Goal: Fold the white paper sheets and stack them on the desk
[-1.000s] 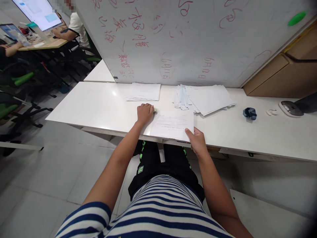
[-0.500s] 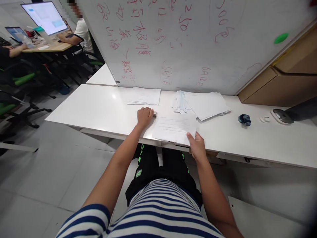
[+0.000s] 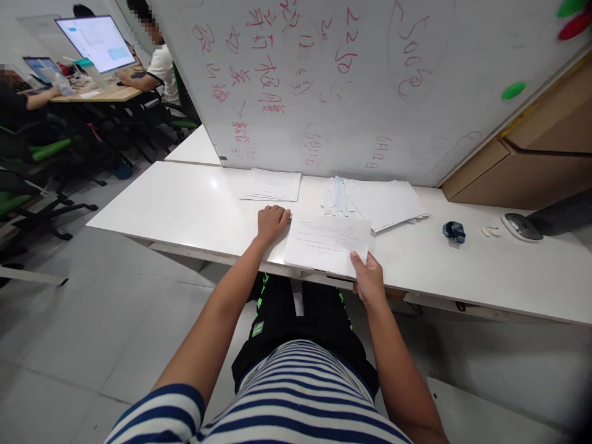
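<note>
My right hand (image 3: 370,280) pinches the lower right corner of a printed white sheet of paper (image 3: 326,243), thumb on top. The sheet lies over the front edge of the white desk. At its upper left corner, my left hand (image 3: 272,223) is closed, palm down, over a small greyish object (image 3: 290,219). Only the end of that object shows between the fingers and the paper, and its kind cannot be made out. Behind my left hand lies a stack of printed sheets (image 3: 272,185). A looser pile of paper (image 3: 386,200) with pale blue strips (image 3: 340,194) sits behind the held sheet.
A whiteboard (image 3: 351,92) with red writing stands along the desk's (image 3: 161,197) back. To the right are a dark blue item (image 3: 454,232), a small white item (image 3: 491,231), a grey-topped mouse-like device (image 3: 522,227) and cardboard boxes (image 3: 485,169). Two people sit at another desk, far left.
The view has tilted and shifted slightly. Both hands stay at the same sheet, and the small object by my left hand shows less than before.
</note>
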The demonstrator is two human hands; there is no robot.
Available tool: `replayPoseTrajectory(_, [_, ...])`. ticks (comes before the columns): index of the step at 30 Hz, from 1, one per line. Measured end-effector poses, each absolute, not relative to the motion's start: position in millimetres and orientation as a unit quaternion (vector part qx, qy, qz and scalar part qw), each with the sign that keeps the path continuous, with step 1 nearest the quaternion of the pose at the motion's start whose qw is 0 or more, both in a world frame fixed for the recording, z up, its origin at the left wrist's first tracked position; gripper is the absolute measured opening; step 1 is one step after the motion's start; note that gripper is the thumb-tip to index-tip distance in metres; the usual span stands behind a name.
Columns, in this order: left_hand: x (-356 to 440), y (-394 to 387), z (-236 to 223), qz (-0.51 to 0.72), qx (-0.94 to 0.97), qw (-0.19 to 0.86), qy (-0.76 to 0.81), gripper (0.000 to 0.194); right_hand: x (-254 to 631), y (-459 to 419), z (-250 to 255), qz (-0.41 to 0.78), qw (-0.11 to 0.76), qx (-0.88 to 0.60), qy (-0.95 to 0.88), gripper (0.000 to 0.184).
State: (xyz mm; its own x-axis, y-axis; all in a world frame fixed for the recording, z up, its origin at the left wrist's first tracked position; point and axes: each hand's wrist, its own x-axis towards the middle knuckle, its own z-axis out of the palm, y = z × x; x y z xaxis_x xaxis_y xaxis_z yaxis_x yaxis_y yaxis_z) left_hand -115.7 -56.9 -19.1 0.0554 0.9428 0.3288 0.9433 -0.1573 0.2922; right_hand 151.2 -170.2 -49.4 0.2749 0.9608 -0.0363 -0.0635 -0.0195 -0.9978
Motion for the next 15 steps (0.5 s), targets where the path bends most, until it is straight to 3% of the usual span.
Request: replayPoseTrajectory(15, [-115.2,-56.5,-19.0,-0.216,-0.728,0.011,-0.650,0.041,149.9,-172.6,-41.6,0.471,0.573,-0.547,-0.388,0.051])
